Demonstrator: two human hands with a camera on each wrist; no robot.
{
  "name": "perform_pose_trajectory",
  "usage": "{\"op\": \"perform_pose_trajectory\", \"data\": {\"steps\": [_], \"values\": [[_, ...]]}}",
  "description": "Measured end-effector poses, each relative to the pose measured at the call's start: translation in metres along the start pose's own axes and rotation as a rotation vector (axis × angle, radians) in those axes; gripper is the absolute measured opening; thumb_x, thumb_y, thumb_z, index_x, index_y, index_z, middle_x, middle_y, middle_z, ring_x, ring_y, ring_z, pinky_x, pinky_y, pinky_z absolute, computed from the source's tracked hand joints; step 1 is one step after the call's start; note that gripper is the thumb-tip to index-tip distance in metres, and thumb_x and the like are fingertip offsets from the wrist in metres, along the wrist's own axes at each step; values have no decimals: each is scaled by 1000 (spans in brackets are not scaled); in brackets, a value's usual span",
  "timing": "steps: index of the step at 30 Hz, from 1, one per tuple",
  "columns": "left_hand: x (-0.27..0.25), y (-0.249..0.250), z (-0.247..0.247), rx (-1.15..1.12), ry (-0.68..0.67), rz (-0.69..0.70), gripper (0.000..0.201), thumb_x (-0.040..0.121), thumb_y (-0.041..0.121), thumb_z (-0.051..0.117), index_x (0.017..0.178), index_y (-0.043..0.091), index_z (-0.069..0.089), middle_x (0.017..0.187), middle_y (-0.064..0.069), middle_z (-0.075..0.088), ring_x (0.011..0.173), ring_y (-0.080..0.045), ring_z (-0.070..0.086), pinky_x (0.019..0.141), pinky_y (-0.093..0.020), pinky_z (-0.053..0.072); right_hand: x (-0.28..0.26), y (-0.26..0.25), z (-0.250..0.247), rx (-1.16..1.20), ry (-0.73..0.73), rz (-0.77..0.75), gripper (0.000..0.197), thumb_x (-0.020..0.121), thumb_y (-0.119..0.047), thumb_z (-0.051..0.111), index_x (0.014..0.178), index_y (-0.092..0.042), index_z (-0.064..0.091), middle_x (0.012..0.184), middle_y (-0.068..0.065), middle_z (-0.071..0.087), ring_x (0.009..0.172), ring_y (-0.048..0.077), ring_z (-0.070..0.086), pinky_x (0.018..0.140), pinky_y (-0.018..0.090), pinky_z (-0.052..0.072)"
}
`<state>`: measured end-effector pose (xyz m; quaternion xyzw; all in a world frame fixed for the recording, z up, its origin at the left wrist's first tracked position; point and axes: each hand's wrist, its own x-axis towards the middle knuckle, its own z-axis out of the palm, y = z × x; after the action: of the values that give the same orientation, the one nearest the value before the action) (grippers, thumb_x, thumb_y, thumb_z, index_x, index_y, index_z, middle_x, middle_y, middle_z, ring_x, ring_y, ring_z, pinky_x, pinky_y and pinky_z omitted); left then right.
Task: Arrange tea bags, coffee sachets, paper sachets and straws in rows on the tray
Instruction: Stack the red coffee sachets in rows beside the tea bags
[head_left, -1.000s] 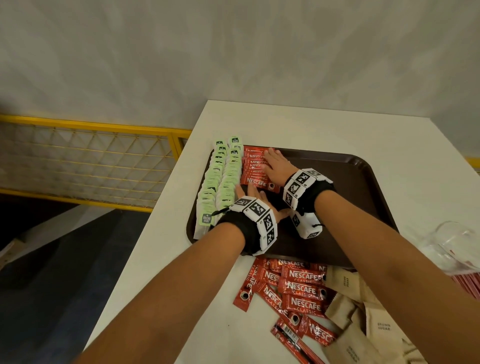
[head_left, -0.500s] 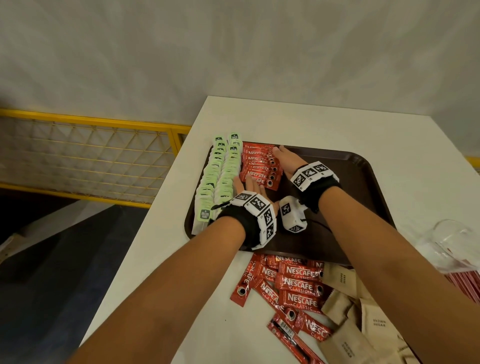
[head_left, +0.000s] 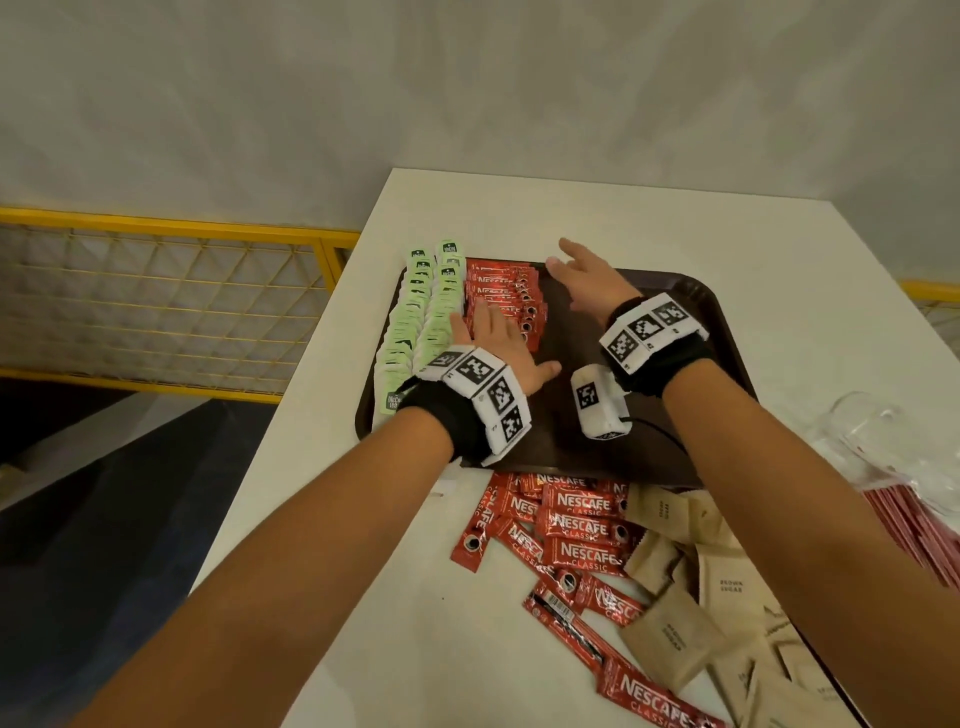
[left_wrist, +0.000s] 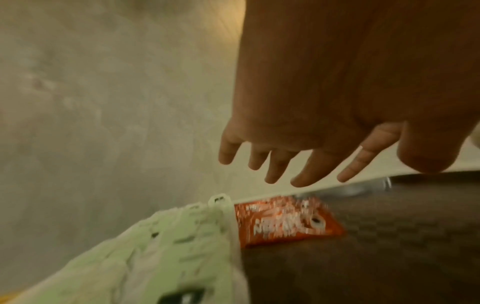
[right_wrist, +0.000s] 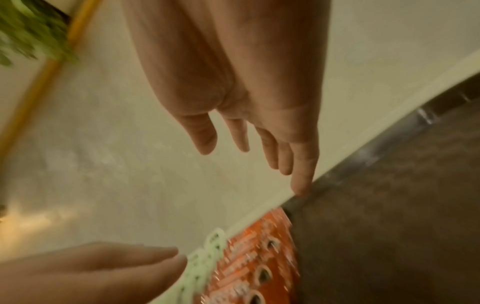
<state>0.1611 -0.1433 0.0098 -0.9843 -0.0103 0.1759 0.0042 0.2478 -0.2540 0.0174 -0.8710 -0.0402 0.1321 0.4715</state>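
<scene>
Only the head view is showing the loose red coffee sachets (head_left: 576, 530), brown paper sachets (head_left: 691, 597) and red straws (head_left: 919, 525) lying on the white table (head_left: 649, 223) nearside of the brown tray (head_left: 701, 322). The wrist views are blurring, yet showing both palms empty, fingers spread. Left hand (head_left: 498, 343) is lying over the tray's row of red coffee sachets (head_left: 506, 296), beside two rows of green tea bags (head_left: 423, 322); right hand (head_left: 587, 280) is hovering open at the tray's far rim.
</scene>
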Motion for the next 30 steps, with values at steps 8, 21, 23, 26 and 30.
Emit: {"op": "perform_pose_trajectory", "data": {"steps": [8,21,23,26,30], "values": [[-86,-40,0,-408,-26,249,52,91,50,51,127,12,50,115,-5,59,103,-19,56,82,-28,43,-140,-14,-16,-280,-351,-130,37,87,-34,62,122,-29,51,107,-11,55,97,4,55,79,20,50],[-130,-43,61,-463,-204,147,24,76,26,76,76,20,52,88,0,62,79,-15,61,57,-17,44,-199,22,53,-1125,-377,-97,26,89,-7,55,115,-3,56,116,14,53,106,33,58,88,39,50],[-134,-46,65,-498,-195,165,25,74,24,77,79,22,53,94,-4,66,87,-20,63,65,-22,45,-199,20,61,-1080,-401,-133,30,88,-9,58,118,-4,56,116,13,51,107,32,57,88,38,49],[-138,-57,69,-553,-206,116,26,75,36,77,86,21,57,92,-1,66,80,-14,62,62,-21,47,-200,16,66,-980,-445,-156,45,83,-19,68,125,-10,54,119,7,50,109,24,53,90,33,46],[-138,-71,69,-506,-224,37,58,73,52,73,109,9,57,98,-3,58,87,-16,59,77,-31,53,-202,15,58,-883,-415,-130,77,74,-39,76,139,-17,40,128,2,41,119,20,42,99,34,41]]}}
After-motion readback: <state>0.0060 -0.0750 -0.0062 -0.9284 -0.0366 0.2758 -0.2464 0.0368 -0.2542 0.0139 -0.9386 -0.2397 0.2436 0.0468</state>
